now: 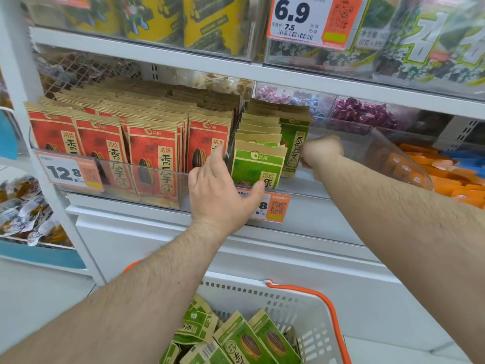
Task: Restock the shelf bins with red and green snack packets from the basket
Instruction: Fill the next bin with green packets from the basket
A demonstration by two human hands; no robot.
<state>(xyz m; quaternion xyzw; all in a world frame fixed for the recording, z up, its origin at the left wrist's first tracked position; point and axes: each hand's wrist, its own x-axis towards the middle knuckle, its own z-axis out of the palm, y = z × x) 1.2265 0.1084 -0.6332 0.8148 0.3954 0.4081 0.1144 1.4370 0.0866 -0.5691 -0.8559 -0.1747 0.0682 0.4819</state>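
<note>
Both bare arms reach up from the near edge to a clear-fronted shelf bin [147, 179] at mid height. The left hand [220, 190] is at the front of the bin, its fingers curled over the clear front wall and its thumb pressed on the lower face of the front green packet [258, 166], so its grip is clamped on that packet at the head of a short row of green packets standing upright behind it. The right hand [321, 153] is just right of that row, fingers folded into a fist beside a taller green packet [295, 145] that stands further back; its grip is together, but whether it pinches that packet's edge or only touches it cannot be told. Left of a dark divider, the same bin is packed with rows of red packets [154, 151], upright and close together, reaching far back. An orange and white price tag reading 12.8 [70, 173] hangs on the bin's front at the left, and a second tag [275, 207] sits below the left hand, partly hidden by it. Near the bottom edge, a white basket [309, 319] with an orange handle [328, 303] holds more green packets [244, 340] lying loose and tilted. On the shelf above stand yellow bags [210, 19] behind a clear front, with a 6.9 price tag [312, 19] to their right. To the far right lie orange sweets [451, 179] in another bin.
</note>
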